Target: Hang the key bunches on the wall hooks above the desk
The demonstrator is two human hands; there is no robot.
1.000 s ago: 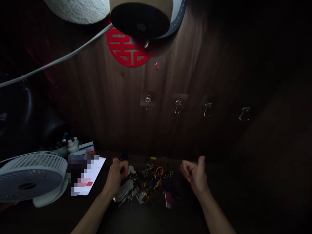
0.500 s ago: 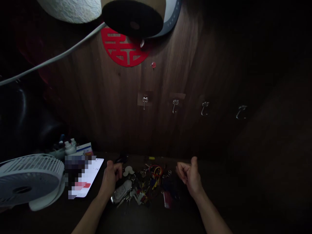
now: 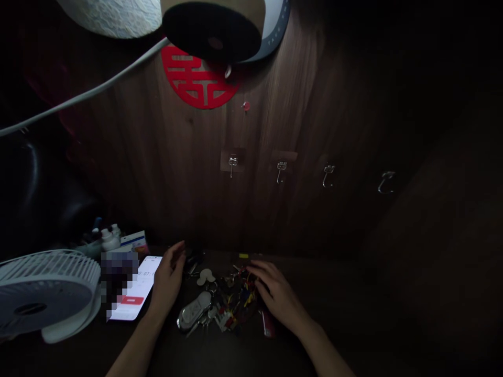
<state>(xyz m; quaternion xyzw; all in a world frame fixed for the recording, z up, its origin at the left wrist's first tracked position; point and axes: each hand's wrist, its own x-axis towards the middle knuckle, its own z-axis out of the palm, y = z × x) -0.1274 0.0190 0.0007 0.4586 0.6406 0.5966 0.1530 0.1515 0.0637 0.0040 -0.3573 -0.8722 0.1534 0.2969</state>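
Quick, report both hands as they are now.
Left hand: open, fingers loosely bent, nothing visibly held, beside the phone.
Right hand: open, fingers reaching over the key pile; contact cannot be told.

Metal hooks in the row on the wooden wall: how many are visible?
4, from left to right: first hook below the red ornament, second hook and third hook next, fourth hook farthest right. Darkness beyond it may hide others.

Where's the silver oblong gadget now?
In the head view, low and left of centre, the silver oblong gadget lies on the dark tabletop at the left edge of the jumbled metal keys, right of the bare left hand.
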